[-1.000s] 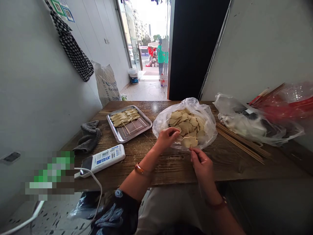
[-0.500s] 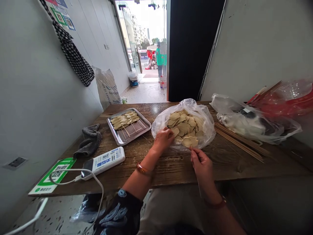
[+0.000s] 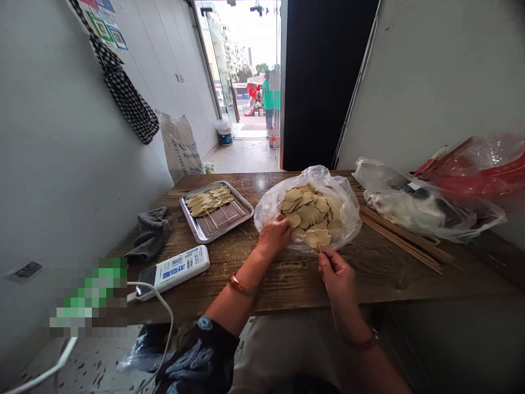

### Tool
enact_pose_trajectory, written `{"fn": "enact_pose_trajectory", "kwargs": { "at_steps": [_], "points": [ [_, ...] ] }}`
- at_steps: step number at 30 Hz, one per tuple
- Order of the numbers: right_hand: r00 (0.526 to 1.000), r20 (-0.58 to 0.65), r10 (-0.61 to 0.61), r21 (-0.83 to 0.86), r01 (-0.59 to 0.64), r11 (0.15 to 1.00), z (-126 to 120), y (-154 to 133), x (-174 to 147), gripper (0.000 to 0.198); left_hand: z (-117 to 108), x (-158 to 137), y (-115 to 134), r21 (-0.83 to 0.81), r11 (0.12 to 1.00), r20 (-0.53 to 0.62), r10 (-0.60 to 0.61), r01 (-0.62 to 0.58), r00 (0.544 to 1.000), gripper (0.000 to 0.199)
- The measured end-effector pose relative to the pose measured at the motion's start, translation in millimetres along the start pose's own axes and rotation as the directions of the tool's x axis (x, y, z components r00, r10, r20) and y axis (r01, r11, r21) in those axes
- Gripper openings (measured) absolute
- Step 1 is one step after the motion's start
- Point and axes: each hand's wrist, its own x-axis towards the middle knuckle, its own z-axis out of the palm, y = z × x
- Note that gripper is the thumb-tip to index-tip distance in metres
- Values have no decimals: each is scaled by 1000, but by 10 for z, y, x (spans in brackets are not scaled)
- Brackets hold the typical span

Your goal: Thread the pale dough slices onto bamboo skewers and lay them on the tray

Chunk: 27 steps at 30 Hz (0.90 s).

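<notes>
In the head view, my right hand [image 3: 338,273] pinches a thin wooden skewer [image 3: 320,248] just below the pale yellow, wavy-edged slices [image 3: 317,238] threaded on it. The skewer's tip points away from me, over a clear plastic bag [image 3: 268,205]. Many loose slices [image 3: 307,210], thin and potato-like, fill that open bag. At its front left edge, my left hand [image 3: 275,235] has its fingers curled together, with a single slice [image 3: 294,221] at the fingertips. Part of that grip is hidden behind the hand.
A metal tray [image 3: 200,238] left of the bag carries finished-looking skewers of slices [image 3: 209,201]. Bare skewers [image 3: 400,238] lie to the right, beside more plastic bags [image 3: 426,202]. A grey cloth [image 3: 150,235] and a white device with a cable [image 3: 176,271] lie at the left.
My right hand and the threaded skewer have shifted very slightly left. My left hand stays at the bag's edge with its fingers curled. The tray and loose skewers have not moved.
</notes>
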Motion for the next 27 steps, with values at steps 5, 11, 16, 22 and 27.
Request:
{"fn": "enact_pose_trajectory", "kwargs": {
  "at_steps": [5, 11, 16, 22, 27],
  "points": [
    [999, 23, 23, 24, -23, 999, 5, 7, -2, 43, 13, 41, -52, -289, 950, -77, -143, 116, 987, 8],
    [997, 80, 0, -5, 0, 1000, -9, -17, -15, 41, -86, 56, -110, -869, 451, 10, -393, 203, 919, 18],
    [977, 210, -45, -86, 64, 994, -20, -65, -26, 34, -151, 34, -48, -959, 124, 178, -439, 255, 881, 36],
    [942, 316, -113, -117, 156, 981, -6, -62, -20, 29, -141, 28, -40, -958, 50, 245, -376, 284, 894, 47],
    [934, 337, -117, -145, 175, 974, -1, -39, -11, 28, -157, 20, -61, -964, 66, 215, -381, 258, 899, 47]
  ]
}}
